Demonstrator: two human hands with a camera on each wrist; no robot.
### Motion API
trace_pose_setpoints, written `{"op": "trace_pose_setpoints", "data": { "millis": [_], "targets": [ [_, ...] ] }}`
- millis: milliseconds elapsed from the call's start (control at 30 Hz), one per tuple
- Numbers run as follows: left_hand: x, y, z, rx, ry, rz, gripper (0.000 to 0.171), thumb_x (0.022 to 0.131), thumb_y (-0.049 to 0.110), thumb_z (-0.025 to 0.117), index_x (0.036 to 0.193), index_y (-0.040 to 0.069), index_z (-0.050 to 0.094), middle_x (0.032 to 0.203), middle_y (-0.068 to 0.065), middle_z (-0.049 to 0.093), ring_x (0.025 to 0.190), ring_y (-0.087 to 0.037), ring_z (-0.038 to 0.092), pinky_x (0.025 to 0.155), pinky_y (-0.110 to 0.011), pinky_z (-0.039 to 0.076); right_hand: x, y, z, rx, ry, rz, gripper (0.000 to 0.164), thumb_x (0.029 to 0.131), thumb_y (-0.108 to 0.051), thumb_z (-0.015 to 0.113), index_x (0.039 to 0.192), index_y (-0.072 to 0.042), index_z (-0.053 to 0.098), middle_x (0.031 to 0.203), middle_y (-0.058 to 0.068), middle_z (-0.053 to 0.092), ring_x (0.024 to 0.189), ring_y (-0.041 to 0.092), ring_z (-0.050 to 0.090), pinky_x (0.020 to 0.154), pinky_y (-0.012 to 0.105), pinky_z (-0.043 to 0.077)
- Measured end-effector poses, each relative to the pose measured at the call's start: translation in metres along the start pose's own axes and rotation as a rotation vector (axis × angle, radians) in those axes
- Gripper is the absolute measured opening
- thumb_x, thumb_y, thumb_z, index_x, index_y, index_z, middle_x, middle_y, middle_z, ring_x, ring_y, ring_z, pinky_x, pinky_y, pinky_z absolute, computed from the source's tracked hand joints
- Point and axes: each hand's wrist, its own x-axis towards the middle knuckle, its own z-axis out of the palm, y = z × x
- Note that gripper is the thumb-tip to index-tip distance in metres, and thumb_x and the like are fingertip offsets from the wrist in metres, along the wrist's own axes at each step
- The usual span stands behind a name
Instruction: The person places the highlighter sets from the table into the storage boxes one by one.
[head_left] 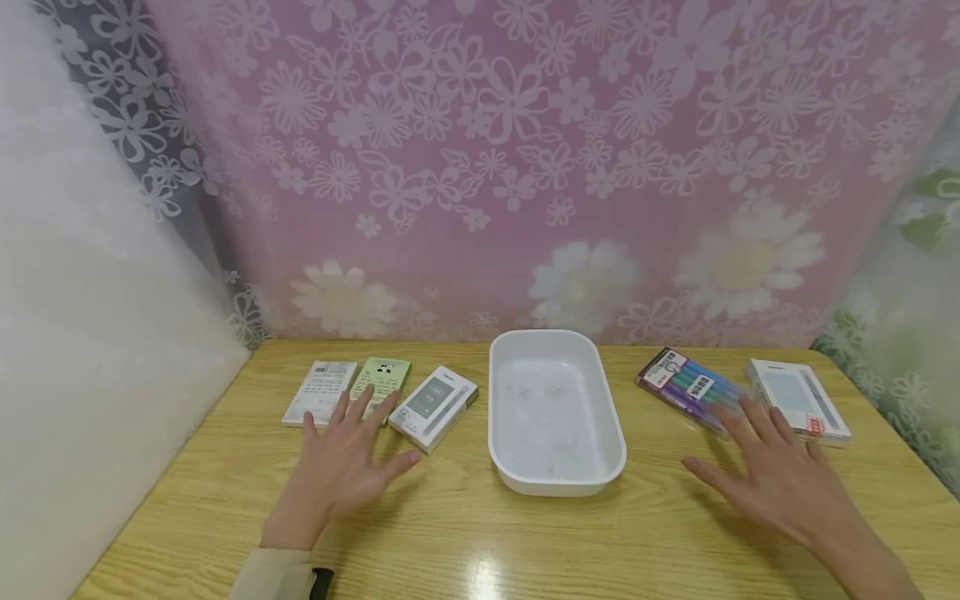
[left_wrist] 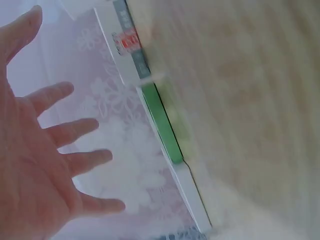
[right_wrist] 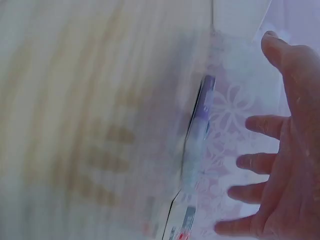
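Observation:
My left hand [head_left: 341,462] hovers with spread fingers over the wooden table, just in front of three small boxes. These are a white box with printed text [head_left: 318,392], a green box with a panda picture [head_left: 392,372] and a white-and-grey box [head_left: 435,408]. In the left wrist view the palm and the straight fingers [left_wrist: 75,132] hold nothing. My right hand [head_left: 787,479], fingers also spread, hangs in front of a clear pack of coloured pens [head_left: 690,387] and a white box with a red sticker [head_left: 795,396]. Its fingertips overlap the pen pack in the head view.
A white plastic basin [head_left: 557,487] stands in the middle of the table [head_left: 420,533], between the two groups. Behind the table's back edge hangs a pink flowered curtain [head_left: 480,208]. A pale sheet [head_left: 97,292] hangs at the left side.

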Motion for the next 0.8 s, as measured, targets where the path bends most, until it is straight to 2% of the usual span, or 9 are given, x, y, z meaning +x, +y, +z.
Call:
{"op": "trace_pose_setpoints", "data": {
  "millis": [133, 300, 433, 600, 700, 800],
  "targets": [
    [0.013, 0.007, -0.002, -0.037, 0.006, 0.068, 0.077, 0.09, 0.069, 0.06, 0.154, 0.029, 0.047, 0.159, -0.01, 0.047, 0.141, -0.042, 0.049, 0.104, -0.079, 0.035, 0.008, -0.013, -0.005, 0.056, -0.017, -0.041, 0.088, 0.094, -0.068, 0.057, 0.149, -0.001, 0.048, 0.15, 0.035, 0.044, 0.127, 0.062, 0.047, 0.086, 0.074, 0.047],
    [0.026, 0.015, -0.002, -0.082, -0.025, 0.12, 0.068, 0.092, 0.061, 0.063, 0.15, 0.025, 0.052, 0.154, -0.01, 0.052, 0.137, -0.038, 0.053, 0.102, -0.069, 0.043, 0.018, -0.033, -0.012, 0.128, -0.034, -0.021, 0.082, 0.095, -0.069, 0.053, 0.147, -0.006, 0.054, 0.143, 0.031, 0.055, 0.121, 0.058, 0.056, 0.084, 0.068, 0.05],
    [0.035, 0.02, 0.003, -0.116, -0.082, 0.125, 0.065, 0.095, 0.058, 0.061, 0.151, 0.025, 0.051, 0.157, -0.012, 0.048, 0.138, -0.041, 0.051, 0.102, -0.07, 0.042, 0.028, -0.046, -0.014, 0.164, -0.028, -0.06, 0.076, 0.097, -0.068, 0.052, 0.146, -0.01, 0.057, 0.139, 0.025, 0.062, 0.121, 0.052, 0.059, 0.086, 0.066, 0.051],
    [0.045, 0.023, 0.011, -0.154, -0.147, 0.103, 0.069, 0.097, 0.057, 0.061, 0.156, 0.026, 0.043, 0.162, -0.014, 0.04, 0.143, -0.045, 0.045, 0.103, -0.074, 0.039, 0.043, -0.062, -0.013, 0.226, -0.02, -0.118, 0.066, 0.098, -0.061, 0.055, 0.141, -0.011, 0.061, 0.131, 0.018, 0.069, 0.105, 0.036, 0.071, 0.078, 0.055, 0.057],
    [0.05, 0.024, 0.014, -0.154, -0.174, 0.099, 0.071, 0.097, 0.055, 0.062, 0.157, 0.024, 0.041, 0.162, -0.018, 0.038, 0.142, -0.048, 0.044, 0.102, -0.077, 0.038, 0.052, -0.069, -0.013, 0.281, -0.023, -0.121, 0.061, 0.1, -0.057, 0.056, 0.14, -0.011, 0.063, 0.126, 0.017, 0.072, 0.1, 0.03, 0.073, 0.075, 0.048, 0.058],
    [0.057, 0.025, 0.019, -0.122, -0.175, 0.099, 0.069, 0.097, 0.054, 0.062, 0.156, 0.024, 0.042, 0.16, -0.019, 0.041, 0.136, -0.048, 0.049, 0.099, -0.075, 0.041, 0.061, -0.074, -0.012, 0.356, -0.041, -0.099, 0.061, 0.101, -0.055, 0.055, 0.142, -0.01, 0.06, 0.125, 0.017, 0.072, 0.099, 0.028, 0.074, 0.076, 0.045, 0.059]
  ]
}}
